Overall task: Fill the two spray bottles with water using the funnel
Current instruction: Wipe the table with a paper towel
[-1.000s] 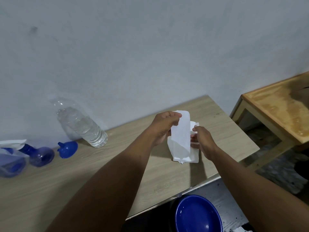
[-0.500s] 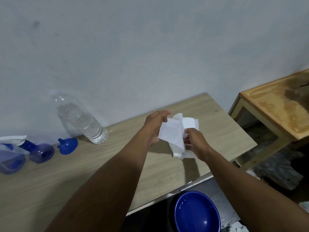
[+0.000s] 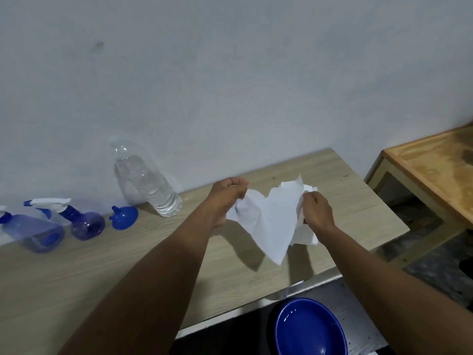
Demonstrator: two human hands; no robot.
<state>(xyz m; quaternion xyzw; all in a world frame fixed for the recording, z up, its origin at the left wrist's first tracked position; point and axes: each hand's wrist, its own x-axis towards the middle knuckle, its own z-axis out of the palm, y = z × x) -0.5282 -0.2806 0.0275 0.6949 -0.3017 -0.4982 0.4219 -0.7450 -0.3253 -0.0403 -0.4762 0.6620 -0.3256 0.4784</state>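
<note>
Light wood-grain table set against a pale wall. Along the back edge, left to right: two translucent blue spray bottles, one lying on its side at far left, the second just beside it; a blue funnel tipped over; a clear water bottle standing upright. Toward the right end, a stack of white paper sheets resting flat.

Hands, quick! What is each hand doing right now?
Left hand: closed, pinching one end of the white tissue.
Right hand: closed, pinching the other end of the tissue.
</note>
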